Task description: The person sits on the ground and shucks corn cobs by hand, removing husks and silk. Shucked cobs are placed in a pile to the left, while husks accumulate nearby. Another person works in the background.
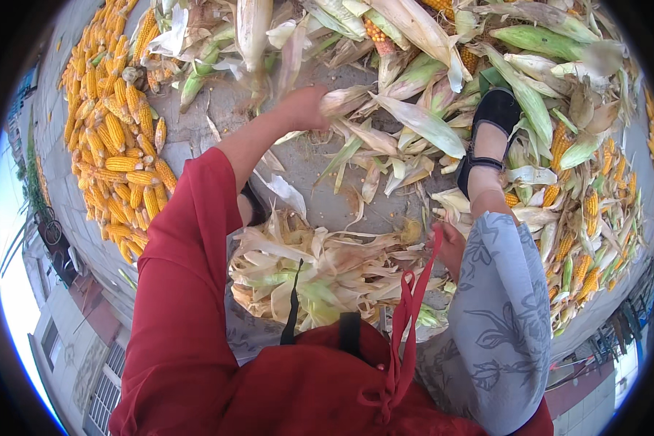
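Observation:
My left hand (pixel 304 108) reaches out over the pile ahead, its fingers closed around the end of an ear of corn in a dry, pale husk (pixel 347 100). The hand is slightly blurred. My right hand (pixel 450 248) is low beside my right knee, its fingers curled. A red strap and my leg partly cover it, so whatever it may hold is hidden. Loose pale husks (pixel 454 203) lie just beyond it. Between my legs spreads a heap of stripped husks (pixel 320 269), tan with some light green.
Bare yellow cobs (pixel 116 156) form a large pile on the left. Unhusked ears (pixel 414 36) and leaves cover the ground ahead. More cobs mixed with husks (pixel 585 218) lie on the right, past my black shoe (pixel 496 116). Grey paving (pixel 327 185) shows between the piles.

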`<state>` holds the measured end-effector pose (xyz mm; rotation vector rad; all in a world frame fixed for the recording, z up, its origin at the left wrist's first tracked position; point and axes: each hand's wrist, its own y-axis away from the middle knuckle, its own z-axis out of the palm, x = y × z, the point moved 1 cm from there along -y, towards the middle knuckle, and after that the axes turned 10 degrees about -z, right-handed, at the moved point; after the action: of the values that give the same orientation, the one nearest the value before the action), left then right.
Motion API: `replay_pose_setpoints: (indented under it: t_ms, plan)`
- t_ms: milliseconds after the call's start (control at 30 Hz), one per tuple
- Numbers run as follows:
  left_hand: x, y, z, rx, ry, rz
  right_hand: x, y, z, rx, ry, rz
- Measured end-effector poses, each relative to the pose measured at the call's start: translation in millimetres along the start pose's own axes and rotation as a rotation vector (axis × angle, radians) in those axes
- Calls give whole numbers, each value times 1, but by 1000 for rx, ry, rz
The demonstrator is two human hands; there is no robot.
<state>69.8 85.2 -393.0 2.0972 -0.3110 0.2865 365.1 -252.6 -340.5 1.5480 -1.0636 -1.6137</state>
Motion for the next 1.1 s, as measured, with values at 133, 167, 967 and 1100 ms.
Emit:
replay_pose_setpoints:
  t_ms: [133, 167, 967, 1100]
  plan:
    - [9, 112, -48, -199, 584, -163, 17, -2, -33, 200, 95, -2]
    - [9, 141, -54, -203, 659, -155, 12, 2, -51, 264, 85, -23]
    - [108, 366, -78, 750, 1280, 339, -359, 333, 137, -577, -5, -1582]
    - [114, 363, -101, 828, 1172, 339, -371, 207, 147, -118, 14, -1168]
